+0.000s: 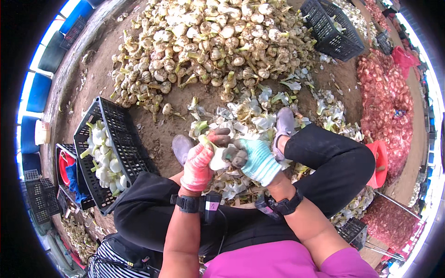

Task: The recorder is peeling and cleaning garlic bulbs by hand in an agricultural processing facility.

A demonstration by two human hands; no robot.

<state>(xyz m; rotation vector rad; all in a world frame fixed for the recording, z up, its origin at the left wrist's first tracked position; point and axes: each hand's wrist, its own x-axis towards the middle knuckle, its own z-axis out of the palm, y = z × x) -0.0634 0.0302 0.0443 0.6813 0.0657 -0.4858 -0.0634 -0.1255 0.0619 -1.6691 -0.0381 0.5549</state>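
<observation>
Holding a pale bulb (218, 160) with a green stem between two gloved hands, above scattered husks (245, 110)

The left hand (198, 166), in a pink glove, has its grip wrapped around the bulb's stem side, while the right hand (257, 160), in a teal glove with dark fingertips, has its grip curled narrow on the bulb's other side; the bulb is in front of the seated person's lap. Beyond the husks rises a large heap of soil-stained bulbs (218, 41), with a black basket (340, 44) beside its right edge; at the person's left a black crate (131, 141) contains cleaner white bulbs (103, 153), and red net sacks (382, 102) lie to the right
</observation>
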